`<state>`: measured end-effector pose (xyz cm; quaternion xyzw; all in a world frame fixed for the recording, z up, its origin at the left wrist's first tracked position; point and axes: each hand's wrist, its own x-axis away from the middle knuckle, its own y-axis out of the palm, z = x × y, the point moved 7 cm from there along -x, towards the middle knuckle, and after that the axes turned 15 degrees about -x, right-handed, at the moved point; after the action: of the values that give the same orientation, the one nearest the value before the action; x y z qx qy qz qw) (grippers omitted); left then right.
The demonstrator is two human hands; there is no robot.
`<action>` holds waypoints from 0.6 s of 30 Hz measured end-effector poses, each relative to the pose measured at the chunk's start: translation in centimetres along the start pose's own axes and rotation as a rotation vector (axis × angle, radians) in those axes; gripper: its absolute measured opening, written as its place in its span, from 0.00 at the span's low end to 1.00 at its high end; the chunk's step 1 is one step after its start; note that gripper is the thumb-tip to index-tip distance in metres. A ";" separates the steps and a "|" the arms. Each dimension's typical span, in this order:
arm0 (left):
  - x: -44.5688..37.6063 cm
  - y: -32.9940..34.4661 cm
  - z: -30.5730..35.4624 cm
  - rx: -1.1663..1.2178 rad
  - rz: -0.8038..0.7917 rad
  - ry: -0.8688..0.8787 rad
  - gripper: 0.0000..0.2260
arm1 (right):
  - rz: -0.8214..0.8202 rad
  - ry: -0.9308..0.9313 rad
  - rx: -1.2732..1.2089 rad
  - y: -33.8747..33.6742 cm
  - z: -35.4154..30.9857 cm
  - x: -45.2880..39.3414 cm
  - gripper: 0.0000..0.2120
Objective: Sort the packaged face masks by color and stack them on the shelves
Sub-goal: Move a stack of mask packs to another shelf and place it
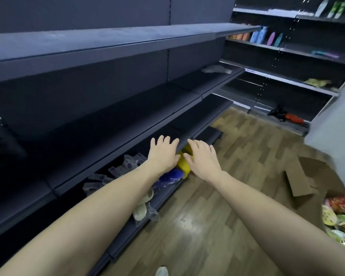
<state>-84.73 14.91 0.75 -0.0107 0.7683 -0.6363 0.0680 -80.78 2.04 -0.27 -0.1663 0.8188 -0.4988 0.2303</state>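
Yellow masks (182, 163) at shelf edge (187, 134), between spread hands (184, 156).

yellow packs (183, 163) partly hidden behind hands; perhaps masks

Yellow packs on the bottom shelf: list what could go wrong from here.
1. The yellow packs sit at the bottom shelf front edge between the left hand and right hand; a nudge could tip them onto the floor.
2. The blue pack beside them could get dragged along.
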 end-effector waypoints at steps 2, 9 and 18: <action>-4.0 -0.3 0.3 0.010 0.011 0.002 0.28 | 0.005 0.002 0.022 -0.5 1.8 -3.2 0.27; -16.0 -1.9 2.4 0.002 0.042 0.050 0.28 | 0.023 0.041 0.016 -2.9 8.1 -12.7 0.27; -31.1 -0.5 9.1 -0.027 0.028 0.086 0.28 | 0.039 0.080 -0.032 -5.5 21.0 -23.3 0.27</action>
<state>-52.85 9.16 2.44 0.0266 0.7792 -0.6247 0.0435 -49.56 -4.25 1.20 -0.1340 0.8384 -0.4872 0.2044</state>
